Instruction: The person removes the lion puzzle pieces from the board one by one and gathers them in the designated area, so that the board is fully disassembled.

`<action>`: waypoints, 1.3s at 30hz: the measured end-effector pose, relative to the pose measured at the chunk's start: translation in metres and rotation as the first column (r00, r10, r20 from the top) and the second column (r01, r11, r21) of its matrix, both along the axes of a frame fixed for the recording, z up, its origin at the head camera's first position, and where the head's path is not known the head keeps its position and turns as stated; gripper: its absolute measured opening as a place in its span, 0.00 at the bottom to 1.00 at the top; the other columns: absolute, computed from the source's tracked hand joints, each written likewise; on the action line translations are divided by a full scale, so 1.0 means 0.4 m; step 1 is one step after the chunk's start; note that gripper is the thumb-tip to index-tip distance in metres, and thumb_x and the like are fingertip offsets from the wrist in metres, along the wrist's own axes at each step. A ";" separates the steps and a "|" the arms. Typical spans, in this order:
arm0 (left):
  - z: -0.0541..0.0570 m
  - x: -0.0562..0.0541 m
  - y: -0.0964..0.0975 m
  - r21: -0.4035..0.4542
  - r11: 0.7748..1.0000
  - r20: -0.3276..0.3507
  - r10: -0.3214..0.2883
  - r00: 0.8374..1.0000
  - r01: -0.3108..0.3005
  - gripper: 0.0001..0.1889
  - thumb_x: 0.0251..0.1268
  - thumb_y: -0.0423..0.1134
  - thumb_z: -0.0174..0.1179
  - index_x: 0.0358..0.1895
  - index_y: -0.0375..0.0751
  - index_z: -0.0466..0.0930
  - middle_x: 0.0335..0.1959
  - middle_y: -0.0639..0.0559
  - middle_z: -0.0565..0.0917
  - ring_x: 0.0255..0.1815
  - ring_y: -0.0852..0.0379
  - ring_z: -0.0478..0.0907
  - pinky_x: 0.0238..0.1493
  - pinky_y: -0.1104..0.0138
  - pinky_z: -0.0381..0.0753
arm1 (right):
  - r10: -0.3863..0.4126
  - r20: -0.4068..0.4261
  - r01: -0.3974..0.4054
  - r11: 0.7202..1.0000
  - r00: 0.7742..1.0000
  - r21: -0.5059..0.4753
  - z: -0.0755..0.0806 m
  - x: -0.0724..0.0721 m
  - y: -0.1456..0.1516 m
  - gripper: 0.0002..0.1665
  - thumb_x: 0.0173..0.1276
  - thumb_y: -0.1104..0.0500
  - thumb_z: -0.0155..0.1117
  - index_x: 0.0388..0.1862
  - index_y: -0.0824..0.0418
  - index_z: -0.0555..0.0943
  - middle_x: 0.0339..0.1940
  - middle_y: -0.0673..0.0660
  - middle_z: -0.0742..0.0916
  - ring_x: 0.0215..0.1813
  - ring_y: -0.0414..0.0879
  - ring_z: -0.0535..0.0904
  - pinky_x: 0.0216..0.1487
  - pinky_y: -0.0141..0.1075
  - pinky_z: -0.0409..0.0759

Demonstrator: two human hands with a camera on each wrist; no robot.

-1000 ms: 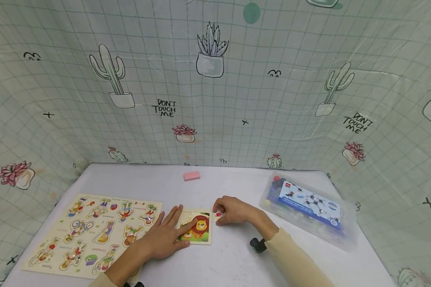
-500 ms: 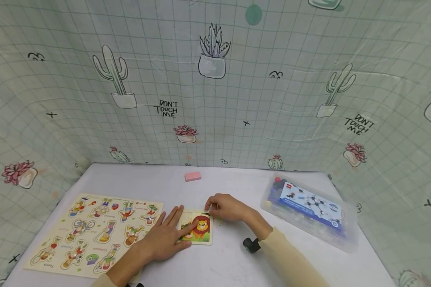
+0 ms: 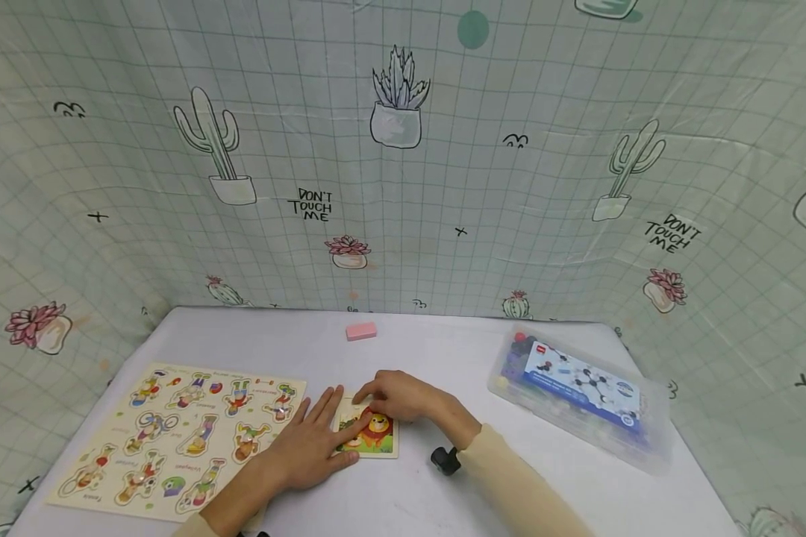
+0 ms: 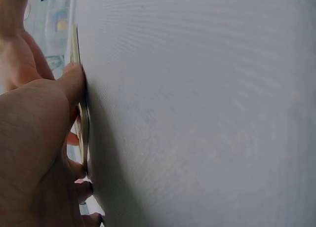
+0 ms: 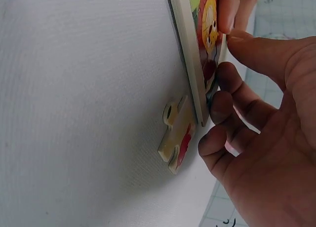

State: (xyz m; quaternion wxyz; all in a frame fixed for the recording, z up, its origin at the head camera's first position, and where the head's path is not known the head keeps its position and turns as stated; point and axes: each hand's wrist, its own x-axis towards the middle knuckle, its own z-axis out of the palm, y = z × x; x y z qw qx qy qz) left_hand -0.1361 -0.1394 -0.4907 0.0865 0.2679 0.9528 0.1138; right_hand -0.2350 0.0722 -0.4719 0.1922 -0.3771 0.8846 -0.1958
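Observation:
A small square jigsaw tray (image 3: 396,447) with a lion picture lies mid-table. My left hand (image 3: 305,451) rests on it with fingers spread, the index finger across the picture and the thumb along the near edge. Over the tray's upper part reaches my right hand (image 3: 403,395), index finger bent down toward the far rim; what its fingertips touch is hidden. In the right wrist view, a loose cream jigsaw piece (image 5: 175,138) with a red patch lies on the table beside the tray's edge, below the right hand's curled lower fingers. The left wrist view shows the left hand's fingertips at the tray's side.
To the left lies a large wooden puzzle board (image 3: 114,440) with sports figures, partly under the left forearm. A pink eraser-like block (image 3: 361,332) sits beyond the tray. At the right stands a clear plastic box (image 3: 598,377) with a blue label. Patterned cloth hangs behind the table.
My right hand has let go of a small piece beside the tray and moved left over the tray's upper part. The left hand has stayed in place.

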 end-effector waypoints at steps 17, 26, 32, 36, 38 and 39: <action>0.002 -0.003 -0.002 -0.011 1.000 -0.002 0.007 1.000 -0.007 0.32 0.74 0.64 0.48 0.78 0.66 0.60 0.81 0.33 0.46 0.82 0.36 0.44 0.73 0.35 0.50 | 0.006 -0.022 -0.006 1.000 1.000 0.015 0.000 -0.004 -0.012 0.21 0.76 0.65 0.54 0.55 0.44 0.86 0.43 0.46 0.83 0.38 0.37 0.73 0.47 0.30 0.76; 0.009 -0.001 0.002 -0.001 1.000 -0.006 0.005 1.000 -0.005 0.31 0.75 0.63 0.49 0.77 0.64 0.62 0.81 0.32 0.48 0.81 0.35 0.45 0.73 0.36 0.50 | -0.025 -0.020 0.026 0.999 0.999 0.048 0.003 0.003 -0.017 0.23 0.75 0.66 0.53 0.55 0.42 0.86 0.41 0.46 0.82 0.37 0.38 0.73 0.45 0.30 0.75; 0.012 0.001 0.003 -0.004 1.000 0.001 0.007 1.000 -0.007 0.31 0.75 0.63 0.49 0.77 0.63 0.63 0.81 0.32 0.48 0.81 0.35 0.45 0.73 0.36 0.50 | -0.041 -0.008 0.042 0.997 0.999 0.059 0.008 0.009 -0.019 0.26 0.71 0.69 0.53 0.54 0.42 0.86 0.37 0.45 0.80 0.37 0.40 0.73 0.43 0.31 0.75; 0.013 0.003 0.004 -0.007 1.000 0.008 0.006 1.000 -0.006 0.31 0.74 0.64 0.48 0.77 0.64 0.63 0.81 0.32 0.48 0.81 0.35 0.45 0.73 0.36 0.51 | -0.053 0.004 0.053 0.997 0.999 0.062 0.010 0.013 -0.018 0.26 0.70 0.69 0.53 0.54 0.42 0.85 0.37 0.45 0.80 0.38 0.40 0.74 0.44 0.32 0.75; 0.014 0.004 0.004 -0.006 1.000 0.011 0.005 1.000 -0.005 0.31 0.74 0.64 0.49 0.77 0.64 0.63 0.81 0.32 0.48 0.81 0.35 0.45 0.73 0.36 0.51 | -0.057 0.007 0.056 0.997 0.998 0.061 0.010 0.015 -0.017 0.27 0.69 0.70 0.53 0.54 0.42 0.85 0.38 0.45 0.80 0.38 0.40 0.74 0.44 0.33 0.75; 0.014 0.004 0.004 -0.006 1.000 0.011 0.005 1.000 -0.004 0.31 0.74 0.63 0.49 0.77 0.64 0.63 0.81 0.32 0.48 0.81 0.35 0.45 0.73 0.35 0.51 | -0.058 0.007 0.058 0.997 0.998 0.060 0.010 0.016 -0.016 0.27 0.69 0.70 0.53 0.54 0.42 0.85 0.38 0.45 0.80 0.38 0.40 0.74 0.44 0.33 0.75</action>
